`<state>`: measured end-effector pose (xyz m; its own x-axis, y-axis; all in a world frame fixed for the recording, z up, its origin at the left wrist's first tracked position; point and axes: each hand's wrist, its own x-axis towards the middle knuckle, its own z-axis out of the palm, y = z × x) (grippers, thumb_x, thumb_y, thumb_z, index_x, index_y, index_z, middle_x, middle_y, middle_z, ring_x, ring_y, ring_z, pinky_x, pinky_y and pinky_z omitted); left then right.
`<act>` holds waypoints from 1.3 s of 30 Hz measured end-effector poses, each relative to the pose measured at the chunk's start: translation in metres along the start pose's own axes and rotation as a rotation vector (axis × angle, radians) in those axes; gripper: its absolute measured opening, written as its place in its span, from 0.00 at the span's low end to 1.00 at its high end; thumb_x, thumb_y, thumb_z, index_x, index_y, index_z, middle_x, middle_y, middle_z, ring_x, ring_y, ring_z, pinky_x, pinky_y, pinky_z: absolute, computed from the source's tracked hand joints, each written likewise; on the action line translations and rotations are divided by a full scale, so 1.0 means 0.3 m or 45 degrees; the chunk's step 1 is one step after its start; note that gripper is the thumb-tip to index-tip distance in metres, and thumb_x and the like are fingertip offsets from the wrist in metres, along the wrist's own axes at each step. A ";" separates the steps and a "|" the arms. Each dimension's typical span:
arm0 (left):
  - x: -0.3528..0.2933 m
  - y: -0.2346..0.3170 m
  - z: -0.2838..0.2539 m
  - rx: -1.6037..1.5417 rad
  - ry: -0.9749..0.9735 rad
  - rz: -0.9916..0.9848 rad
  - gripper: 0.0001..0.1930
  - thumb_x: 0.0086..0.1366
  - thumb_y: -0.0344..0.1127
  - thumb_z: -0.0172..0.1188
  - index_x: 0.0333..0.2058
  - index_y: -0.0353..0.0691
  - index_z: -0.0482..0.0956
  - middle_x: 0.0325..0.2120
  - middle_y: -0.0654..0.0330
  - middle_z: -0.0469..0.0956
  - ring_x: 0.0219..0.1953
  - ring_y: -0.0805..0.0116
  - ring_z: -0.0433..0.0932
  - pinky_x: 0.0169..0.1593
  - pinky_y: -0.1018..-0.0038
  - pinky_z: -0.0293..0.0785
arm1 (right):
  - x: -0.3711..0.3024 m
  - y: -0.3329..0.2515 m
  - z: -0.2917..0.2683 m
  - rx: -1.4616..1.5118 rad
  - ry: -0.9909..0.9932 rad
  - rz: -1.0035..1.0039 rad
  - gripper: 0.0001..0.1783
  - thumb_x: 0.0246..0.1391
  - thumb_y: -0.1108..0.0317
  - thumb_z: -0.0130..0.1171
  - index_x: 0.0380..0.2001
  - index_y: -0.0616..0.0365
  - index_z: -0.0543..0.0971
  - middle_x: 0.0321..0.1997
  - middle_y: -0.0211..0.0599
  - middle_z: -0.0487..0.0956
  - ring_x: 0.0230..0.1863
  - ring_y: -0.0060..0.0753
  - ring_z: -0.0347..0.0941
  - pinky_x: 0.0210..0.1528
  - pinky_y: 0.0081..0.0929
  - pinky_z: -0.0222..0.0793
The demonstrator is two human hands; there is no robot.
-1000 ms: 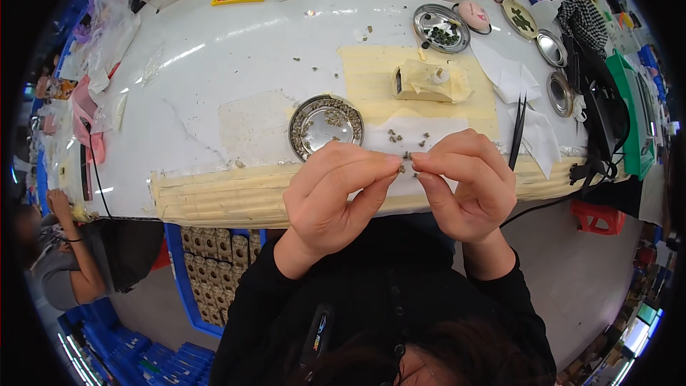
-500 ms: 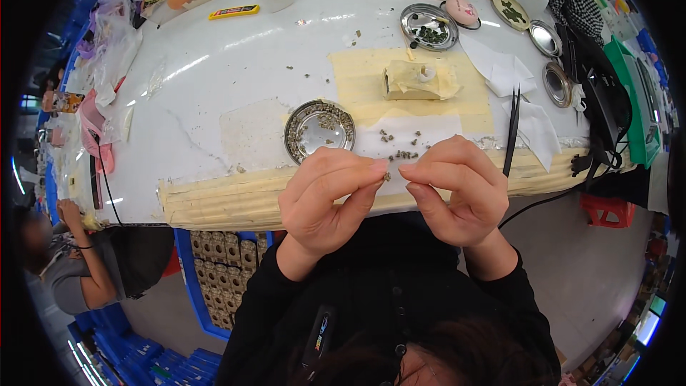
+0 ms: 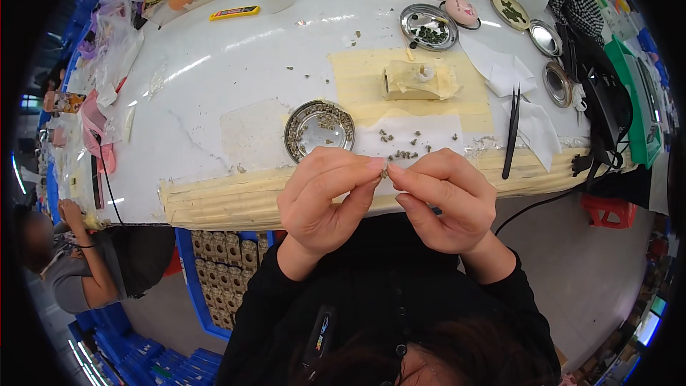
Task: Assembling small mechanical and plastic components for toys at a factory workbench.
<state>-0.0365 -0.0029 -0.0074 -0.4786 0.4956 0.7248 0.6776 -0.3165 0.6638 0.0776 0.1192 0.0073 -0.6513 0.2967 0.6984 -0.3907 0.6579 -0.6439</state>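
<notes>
My left hand (image 3: 321, 196) is closed in a pinch on a small screw-like metal part (image 3: 384, 173), mostly covered by the fingertips. Against this part rests the index fingertip of my right hand (image 3: 450, 200), while its thumb stays apart, with no grip visible. Just beyond both hands, several similar small metal parts (image 3: 404, 154) lie loose on white paper (image 3: 439, 124). A round metal dish (image 3: 287, 144) with many more of them stands beyond my left hand.
Black tweezers (image 3: 512, 132) lie right of my hands. Farther back are a tape-wrapped block (image 3: 411, 86) and a metal dish of dark bits (image 3: 452, 41). Yellowish padding (image 3: 214, 196) lines the table edge. A blue tray (image 3: 187, 264) sits below; another person (image 3: 93, 264) sits at far left.
My right hand has moved left, bringing its index fingertip to the small part. The left hand has stayed nearly still, keeping its pinch.
</notes>
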 end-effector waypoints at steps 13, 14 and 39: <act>0.015 0.006 -0.014 0.314 -0.121 0.228 0.13 0.44 0.19 0.65 0.33 0.33 0.79 0.27 0.56 0.78 0.26 0.63 0.76 0.28 0.75 0.72 | 0.002 0.010 -0.028 -0.038 -0.024 0.024 0.21 0.36 0.84 0.62 0.40 0.64 0.81 0.27 0.36 0.76 0.24 0.28 0.71 0.25 0.20 0.67; 0.010 0.007 -0.021 0.399 -0.176 0.271 0.13 0.44 0.20 0.65 0.32 0.32 0.79 0.27 0.56 0.78 0.26 0.63 0.76 0.28 0.75 0.72 | 0.002 0.014 -0.038 -0.062 -0.003 0.028 0.21 0.36 0.84 0.62 0.40 0.64 0.81 0.27 0.36 0.76 0.25 0.28 0.71 0.24 0.20 0.67; -0.020 -0.009 -0.138 0.695 -0.407 -0.028 0.11 0.41 0.21 0.67 0.27 0.36 0.79 0.21 0.62 0.71 0.25 0.65 0.69 0.26 0.73 0.66 | -0.035 0.068 -0.060 -0.158 0.049 0.173 0.16 0.39 0.84 0.62 0.36 0.65 0.81 0.28 0.39 0.77 0.25 0.27 0.72 0.26 0.19 0.67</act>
<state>-0.0587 -0.0385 -0.0058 -0.3624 0.7411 0.5652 0.8972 0.1130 0.4270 0.0882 0.1420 -0.0075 -0.6663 0.4136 0.6205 -0.2159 0.6895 -0.6914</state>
